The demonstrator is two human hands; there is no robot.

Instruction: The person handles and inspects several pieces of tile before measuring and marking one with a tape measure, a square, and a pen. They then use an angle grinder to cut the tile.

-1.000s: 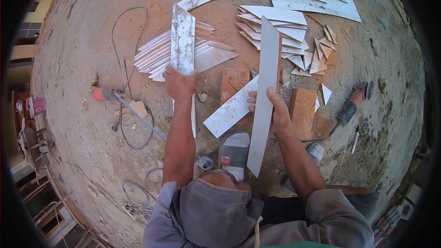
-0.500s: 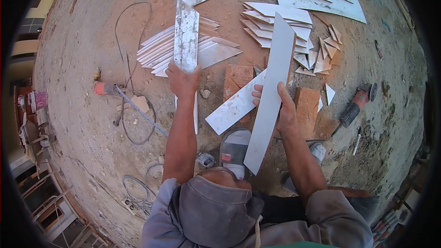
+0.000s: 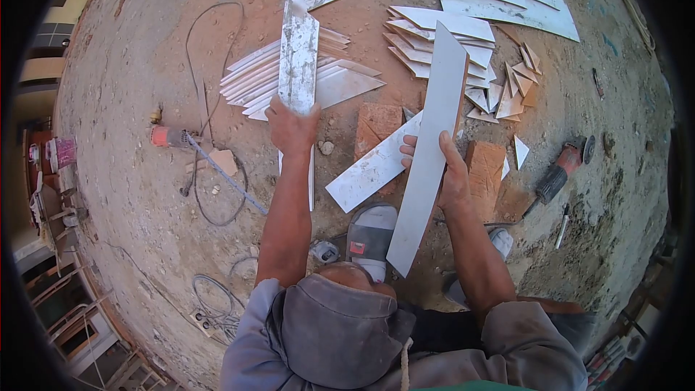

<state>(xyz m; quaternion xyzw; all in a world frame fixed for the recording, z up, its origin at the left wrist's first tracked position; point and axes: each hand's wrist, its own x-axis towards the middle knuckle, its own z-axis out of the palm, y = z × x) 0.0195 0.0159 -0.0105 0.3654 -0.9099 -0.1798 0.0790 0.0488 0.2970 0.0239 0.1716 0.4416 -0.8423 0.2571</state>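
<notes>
Each hand grips one long tile strip upright, apart for comparison: left hand point(image 3: 291, 127) clutches the dusty strip point(image 3: 299, 54), right hand point(image 3: 447, 174) the clean strip point(image 3: 431, 145).

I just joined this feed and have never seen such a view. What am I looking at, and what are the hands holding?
No machine here: a person's head-worn camera looks down at their own bare hands over dirt ground. The left hand has a grip on a stained tile strip. The right hand holds a clean strip. Below lie cut tile stacks, bricks, a grinder and cables.
</notes>
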